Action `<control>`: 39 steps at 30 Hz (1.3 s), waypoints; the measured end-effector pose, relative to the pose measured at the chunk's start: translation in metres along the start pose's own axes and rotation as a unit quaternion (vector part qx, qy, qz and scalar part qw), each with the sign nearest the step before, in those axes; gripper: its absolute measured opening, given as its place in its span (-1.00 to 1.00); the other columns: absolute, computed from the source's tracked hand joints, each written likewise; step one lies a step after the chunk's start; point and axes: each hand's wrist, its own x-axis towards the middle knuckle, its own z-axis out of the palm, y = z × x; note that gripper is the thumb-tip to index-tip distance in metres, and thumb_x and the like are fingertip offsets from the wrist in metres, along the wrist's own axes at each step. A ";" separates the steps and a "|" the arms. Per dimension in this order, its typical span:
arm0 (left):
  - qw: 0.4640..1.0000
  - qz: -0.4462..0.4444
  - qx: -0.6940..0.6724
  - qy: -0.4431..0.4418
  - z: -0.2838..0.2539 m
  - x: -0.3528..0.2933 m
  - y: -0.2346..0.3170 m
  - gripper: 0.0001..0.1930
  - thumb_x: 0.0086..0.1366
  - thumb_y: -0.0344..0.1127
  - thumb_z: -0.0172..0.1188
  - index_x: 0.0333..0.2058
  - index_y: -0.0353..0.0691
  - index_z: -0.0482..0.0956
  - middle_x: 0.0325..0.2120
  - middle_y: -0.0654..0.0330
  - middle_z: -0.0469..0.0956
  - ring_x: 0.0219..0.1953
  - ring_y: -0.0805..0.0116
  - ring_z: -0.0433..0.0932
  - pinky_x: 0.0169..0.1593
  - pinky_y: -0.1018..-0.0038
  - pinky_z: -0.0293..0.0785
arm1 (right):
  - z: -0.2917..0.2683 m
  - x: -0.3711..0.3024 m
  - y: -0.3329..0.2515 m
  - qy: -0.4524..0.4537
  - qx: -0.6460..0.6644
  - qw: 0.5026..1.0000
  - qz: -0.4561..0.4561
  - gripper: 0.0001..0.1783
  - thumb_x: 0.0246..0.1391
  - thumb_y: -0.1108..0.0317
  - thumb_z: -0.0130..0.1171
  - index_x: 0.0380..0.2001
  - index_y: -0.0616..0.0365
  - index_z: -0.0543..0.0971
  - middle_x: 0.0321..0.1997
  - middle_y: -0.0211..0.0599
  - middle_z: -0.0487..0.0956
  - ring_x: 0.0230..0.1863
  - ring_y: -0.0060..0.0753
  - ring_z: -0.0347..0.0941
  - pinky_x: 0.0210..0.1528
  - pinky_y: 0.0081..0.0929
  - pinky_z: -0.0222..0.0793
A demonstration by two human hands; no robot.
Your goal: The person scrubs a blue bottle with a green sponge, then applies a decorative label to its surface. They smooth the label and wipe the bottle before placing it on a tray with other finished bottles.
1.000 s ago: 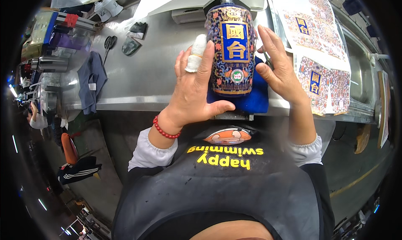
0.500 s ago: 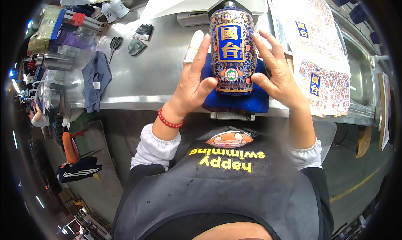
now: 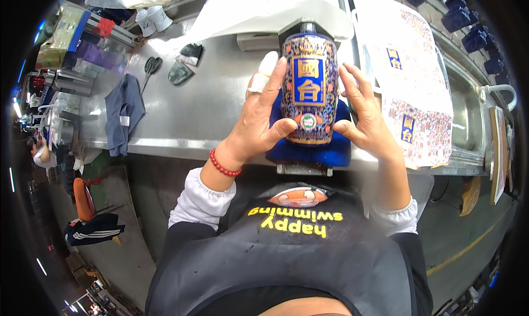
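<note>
A dark blue bottle (image 3: 309, 109) with a colourful floral wrap and a gold-and-blue panel lies on its back, neck pointing away from me. Under it is a blue cloth-covered support (image 3: 308, 156) at the bench edge. My left hand (image 3: 250, 120) is along the bottle's left side, fingers stretched and thumb at its lower part; one finger has a white covering. On the other side, my right hand (image 3: 370, 123) is spread, its thumb tip close to the bottle's lower right edge. Neither hand is wrapped round the bottle.
The metal bench (image 3: 187, 104) bears black scissors (image 3: 151, 65), a grey-blue cloth (image 3: 125, 112) and two small dark pads (image 3: 181, 73). Printed floral sheets (image 3: 416, 123) lie right, beside a sink (image 3: 468, 104). Several dark blue containers (image 3: 457, 18) stand at far right.
The whole scene sits slightly lower in the picture, as my head view has shifted. My right thumb has come a little away from the bottle; both hands stay at its sides.
</note>
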 end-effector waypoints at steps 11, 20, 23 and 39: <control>0.999 0.002 0.039 0.004 -0.003 0.018 -0.002 0.07 0.29 0.50 0.00 0.44 -0.34 0.08 0.39 -0.34 0.08 0.41 -0.32 0.07 0.45 -0.01 -0.09 | -0.006 0.023 -0.003 -0.039 0.055 0.996 0.063 0.09 0.08 -0.24 0.31 0.51 0.03 0.10 0.54 0.10 -0.01 0.50 0.21 0.08 0.44 -0.06 0.18; 0.999 0.004 0.031 -0.005 -0.003 0.028 -0.008 0.07 0.29 0.50 0.00 0.45 -0.30 0.08 0.40 -0.30 0.06 0.44 -0.28 0.03 0.46 -0.03 -0.10 | -0.004 0.029 0.003 -0.040 0.073 0.994 0.068 0.09 0.13 -0.22 0.27 0.53 0.06 0.03 0.53 0.10 0.00 0.50 0.17 0.09 0.45 -0.09 0.17; 1.000 0.008 0.024 -0.003 -0.003 0.028 -0.008 0.07 0.29 0.51 0.00 0.45 -0.30 0.08 0.40 -0.29 0.06 0.44 -0.28 0.03 0.46 -0.03 -0.11 | -0.004 0.028 0.003 -0.038 0.087 0.993 0.073 0.10 0.13 -0.23 0.27 0.53 0.06 0.02 0.52 0.10 0.01 0.49 0.17 0.09 0.45 -0.09 0.17; 0.999 0.021 0.012 -0.037 -0.010 0.025 -0.012 0.16 0.17 0.53 0.13 0.48 -0.25 0.03 0.42 -0.34 0.02 0.40 -0.34 0.09 0.44 0.01 -0.06 | -0.009 0.018 0.004 -0.079 0.068 0.992 0.074 0.21 0.00 -0.28 0.37 0.54 0.01 0.03 0.53 0.11 -0.02 0.53 0.20 -0.01 0.48 -0.02 0.10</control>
